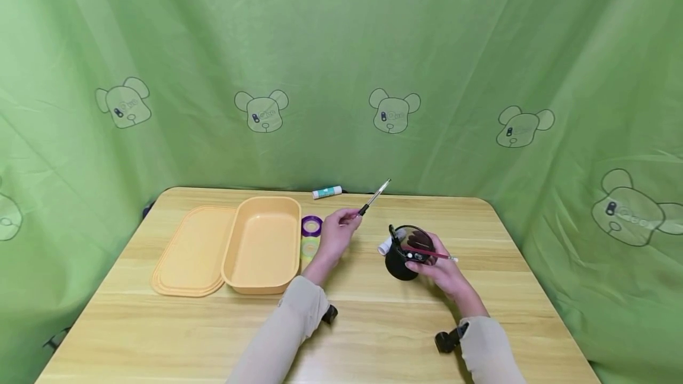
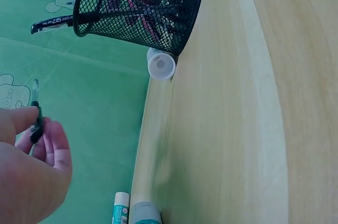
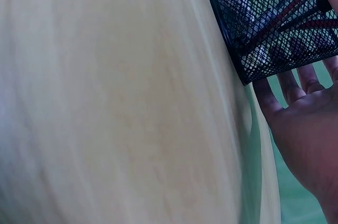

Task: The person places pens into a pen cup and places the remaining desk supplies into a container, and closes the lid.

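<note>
My left hand (image 1: pixel 337 234) pinches a pen (image 1: pixel 376 194) with a clear barrel and a black end between thumb and fingertips, raised above the table. To the right, my right hand (image 1: pixel 434 265) grips a black mesh pen cup (image 1: pixel 400 265) by its side. In the left wrist view, a black pen (image 2: pixel 52 24) sticks out over the cup's rim. A red pencil (image 1: pixel 434 253) leans out of it towards the right. More sticks show through the mesh in the right wrist view. Whether the cup's base touches the table cannot be told.
A white cylinder (image 1: pixel 384 247) lies just left of the cup. Near the back edge lies a glue stick (image 1: pixel 326 192). Purple (image 1: pixel 312 226) and yellow-green (image 1: pixel 310 248) tape rolls sit beside an orange box (image 1: pixel 261 286), with its lid (image 1: pixel 194 250) farther left. Green curtains surround the wooden table (image 1: pixel 373 336).
</note>
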The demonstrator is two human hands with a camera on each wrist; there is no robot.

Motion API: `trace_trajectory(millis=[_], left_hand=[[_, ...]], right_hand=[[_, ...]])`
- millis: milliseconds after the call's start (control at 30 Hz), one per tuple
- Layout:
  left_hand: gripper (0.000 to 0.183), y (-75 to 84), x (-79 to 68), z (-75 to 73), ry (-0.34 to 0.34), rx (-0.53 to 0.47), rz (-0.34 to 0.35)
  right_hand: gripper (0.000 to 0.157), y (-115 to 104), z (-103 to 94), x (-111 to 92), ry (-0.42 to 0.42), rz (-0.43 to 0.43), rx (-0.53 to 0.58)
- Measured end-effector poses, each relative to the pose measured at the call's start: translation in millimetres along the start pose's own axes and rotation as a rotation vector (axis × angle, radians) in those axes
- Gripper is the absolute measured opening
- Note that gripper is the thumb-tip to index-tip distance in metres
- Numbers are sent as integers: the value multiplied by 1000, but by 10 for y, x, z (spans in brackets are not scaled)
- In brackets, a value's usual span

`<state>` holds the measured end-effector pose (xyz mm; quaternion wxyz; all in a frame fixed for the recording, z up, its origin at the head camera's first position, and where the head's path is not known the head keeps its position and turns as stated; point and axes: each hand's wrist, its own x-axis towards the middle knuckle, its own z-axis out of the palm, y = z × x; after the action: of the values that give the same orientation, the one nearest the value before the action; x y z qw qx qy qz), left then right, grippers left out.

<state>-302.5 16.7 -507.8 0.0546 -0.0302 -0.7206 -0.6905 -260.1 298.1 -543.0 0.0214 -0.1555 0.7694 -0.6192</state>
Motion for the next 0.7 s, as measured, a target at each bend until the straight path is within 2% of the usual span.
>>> trace_trajectory(millis=[233, 433, 633, 700], left_hand=[[16, 33, -17, 9, 47, -122, 28], [24, 32, -7, 26, 78, -217, 13], [24, 24, 2, 62, 43, -416, 10], [23, 15, 2, 68, 29, -454, 15]], right_hand=[[83, 11, -23, -1, -8, 24, -10], [84, 20, -20, 0, -7, 28, -3], [83, 33, -23, 1, -8, 28, -11], [83, 32, -23, 0, -9, 27, -9]])
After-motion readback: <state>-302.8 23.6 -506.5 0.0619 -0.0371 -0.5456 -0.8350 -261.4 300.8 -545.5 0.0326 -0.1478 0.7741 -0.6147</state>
